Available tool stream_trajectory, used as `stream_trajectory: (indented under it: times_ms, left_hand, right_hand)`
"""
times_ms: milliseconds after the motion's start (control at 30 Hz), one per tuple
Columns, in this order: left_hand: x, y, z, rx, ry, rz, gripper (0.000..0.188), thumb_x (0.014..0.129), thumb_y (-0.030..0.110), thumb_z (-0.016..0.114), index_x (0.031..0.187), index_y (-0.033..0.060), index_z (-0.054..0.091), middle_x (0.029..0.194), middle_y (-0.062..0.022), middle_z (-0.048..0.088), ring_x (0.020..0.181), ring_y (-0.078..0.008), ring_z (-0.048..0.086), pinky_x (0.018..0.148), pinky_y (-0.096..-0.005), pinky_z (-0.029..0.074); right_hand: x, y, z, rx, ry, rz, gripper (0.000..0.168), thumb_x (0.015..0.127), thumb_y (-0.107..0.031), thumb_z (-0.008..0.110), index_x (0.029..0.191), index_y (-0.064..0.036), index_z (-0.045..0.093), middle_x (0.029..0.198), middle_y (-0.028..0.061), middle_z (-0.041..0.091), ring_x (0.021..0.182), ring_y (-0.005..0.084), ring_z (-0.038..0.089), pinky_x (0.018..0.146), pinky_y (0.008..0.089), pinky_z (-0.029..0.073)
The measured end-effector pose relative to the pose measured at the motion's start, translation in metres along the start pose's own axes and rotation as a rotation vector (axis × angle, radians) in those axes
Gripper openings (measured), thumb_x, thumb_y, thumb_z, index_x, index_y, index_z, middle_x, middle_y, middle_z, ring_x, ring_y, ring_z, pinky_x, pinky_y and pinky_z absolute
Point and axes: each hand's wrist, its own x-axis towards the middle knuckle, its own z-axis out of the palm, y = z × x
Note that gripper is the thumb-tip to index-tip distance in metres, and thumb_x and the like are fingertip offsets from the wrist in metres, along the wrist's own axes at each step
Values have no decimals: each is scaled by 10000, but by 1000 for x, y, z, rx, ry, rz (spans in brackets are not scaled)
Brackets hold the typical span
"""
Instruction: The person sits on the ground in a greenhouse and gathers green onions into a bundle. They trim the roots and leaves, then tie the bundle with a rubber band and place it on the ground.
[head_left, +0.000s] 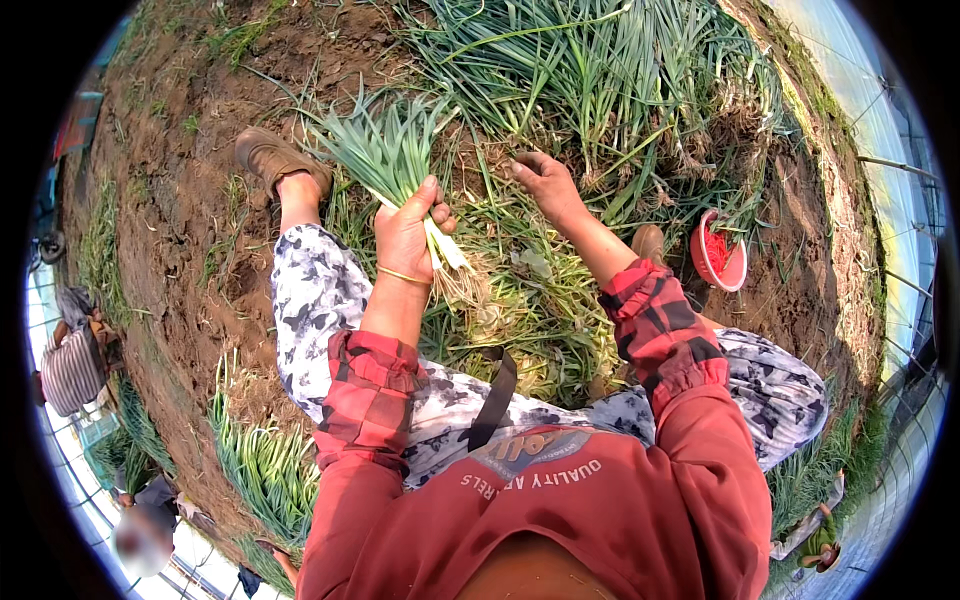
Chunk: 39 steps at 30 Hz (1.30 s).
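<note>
My left hand (414, 229) is closed around a bunch of leafy green plants with white stems (390, 150), which look like leeks or green garlic. Their leaves point up and away, and the pale roots hang below my fist, towards my lap. To its right, my right hand (541, 184) is raised with fingers bent and nothing visible in it, near the edge of a large pile of the same plants (555, 75). Between my legs, trimmed leaves and peelings (532, 300) cover the ground.
A red plastic bowl (733, 271) with red strips inside stands at the right. Stacked plants with pale stems (270, 465) lie at the lower left. Other people (73, 367) are at the far left edge and another person (821, 544) at the lower right. Plastic sheeting (847, 82) runs along the right.
</note>
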Motion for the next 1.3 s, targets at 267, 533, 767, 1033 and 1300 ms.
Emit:
stream_trajectory:
  times_ms: [267,533,767,1033,1300]
  left_hand:
    - [2,9,4,-123,-93,-152,170,835,164,599,912,32,524,571,27,361,503,-98,397,470,-235,365]
    - [19,-16,-16,153,67,-129,201,848,113,554,989,-28,573,931,-137,624,850,-219,618,678,-284,513]
    - [12,-27,-4,79,-70,-304,151,852,151,564,825,4,541,823,-184,631,731,-293,635,624,-369,551]
    - [-8,25,24,35,-48,228,121,843,126,582,823,37,501,631,-38,504,506,-136,486,486,-287,453]
    - [-2,19,9,-61,-84,45,119,854,124,559,795,54,482,625,-13,462,509,-112,443,477,-273,409]
  right_hand:
    - [126,61,-18,275,122,177,397,851,-85,525,1218,21,419,994,119,564,892,205,543,818,293,433]
    - [-24,-2,28,415,-221,96,205,905,-220,488,922,-25,549,646,2,532,505,71,478,462,183,384]
    - [-108,24,37,-37,-299,-150,244,906,-268,492,895,-27,522,653,36,470,640,131,447,577,315,410]
    - [-13,43,-70,-663,441,-178,263,819,-224,577,940,3,523,906,200,590,842,361,556,719,415,443]
    - [41,29,-85,-652,402,70,351,780,-174,605,1068,5,513,894,200,611,837,345,578,766,416,444]
